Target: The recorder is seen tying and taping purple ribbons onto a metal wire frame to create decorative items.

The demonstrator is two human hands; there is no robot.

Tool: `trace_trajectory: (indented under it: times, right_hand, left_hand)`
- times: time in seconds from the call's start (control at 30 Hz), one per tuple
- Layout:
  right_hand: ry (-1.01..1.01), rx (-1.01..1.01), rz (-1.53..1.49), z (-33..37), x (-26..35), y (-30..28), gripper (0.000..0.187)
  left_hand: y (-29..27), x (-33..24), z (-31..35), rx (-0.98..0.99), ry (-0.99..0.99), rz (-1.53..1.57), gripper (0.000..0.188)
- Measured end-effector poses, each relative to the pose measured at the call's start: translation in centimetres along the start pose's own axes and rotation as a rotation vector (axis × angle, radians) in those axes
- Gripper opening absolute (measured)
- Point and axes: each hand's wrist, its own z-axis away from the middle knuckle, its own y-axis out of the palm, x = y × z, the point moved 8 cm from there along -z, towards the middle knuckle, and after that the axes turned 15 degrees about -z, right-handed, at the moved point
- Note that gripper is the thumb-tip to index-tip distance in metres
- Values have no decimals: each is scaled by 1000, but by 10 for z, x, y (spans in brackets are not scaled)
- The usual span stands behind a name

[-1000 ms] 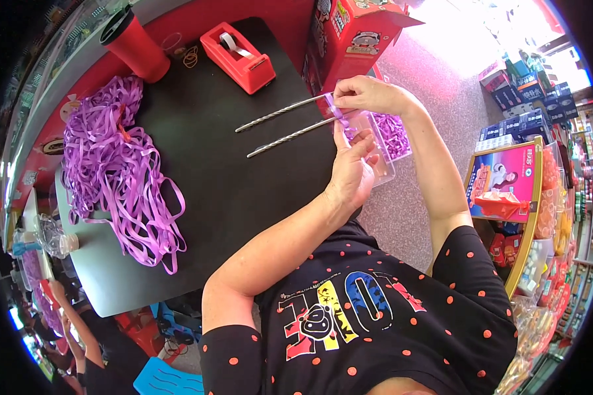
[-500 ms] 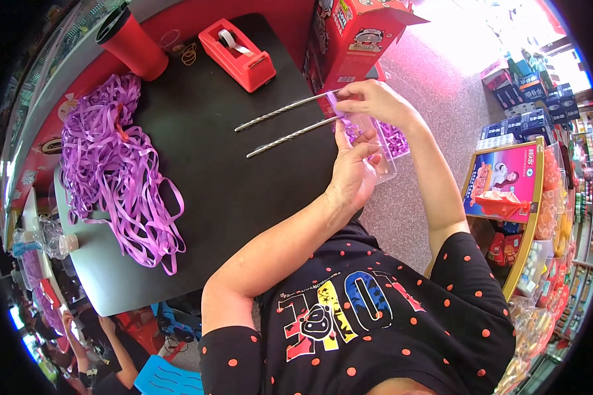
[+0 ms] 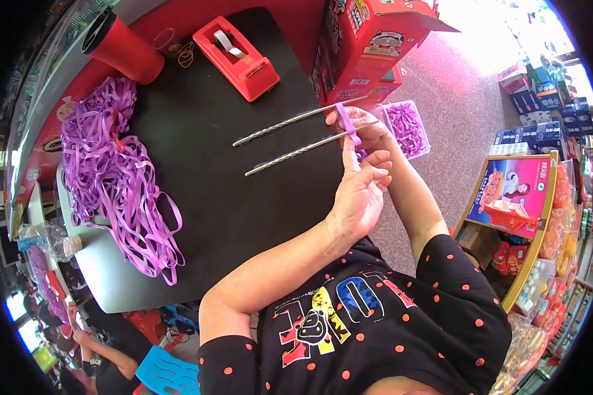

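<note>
Two thin metal rods with twisted shafts, a far rod [image 3: 277, 125] and a near rod [image 3: 290, 155], lie side by side above the black tabletop. A narrow purple ribbon [image 3: 346, 121] spans both near their right ends. My left hand [image 3: 359, 197] reaches up from below, its index finger stretched to the ribbon at the near rod and its other fingers half curled; its thumb seems hidden. Beyond it, my right hand [image 3: 370, 128] has its fingers bent at the ribbon between the rods, partly covered by rod and ribbon. What supports the rods cannot be made out.
A heap of purple ribbon [image 3: 118, 178] covers the left of the black table [image 3: 197, 217]. A red tape dispenser [image 3: 244, 66], rubber bands [image 3: 186, 54] and a red tumbler [image 3: 128, 49] stand behind. A clear tub of purple pieces [image 3: 407, 128] sits by a red carton [image 3: 369, 46].
My right hand has dropped from above the rods' right ends to between and behind them. The ribbon now shows as a band across both rods. My left hand has lowered slightly.
</note>
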Motion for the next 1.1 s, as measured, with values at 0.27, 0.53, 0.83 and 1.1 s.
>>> trace_trajectory:
  times: [0.27,0.53,0.83,1.1]
  right_hand:
    - [18,22,45,-6,9,1,26]
    - [192,-367,350,15,36,19,21]
    - [222,-533,378,27,45,26,20]
    - [74,-480,376,44,59,26,28]
  left_hand:
    - [2,-2,2,-30,-4,-29,87]
    - [0,-2,2,-30,13,-78,88]
    - [5,-3,-2,35,103,-10,86]
    - [7,-3,-3,35,58,47,98]
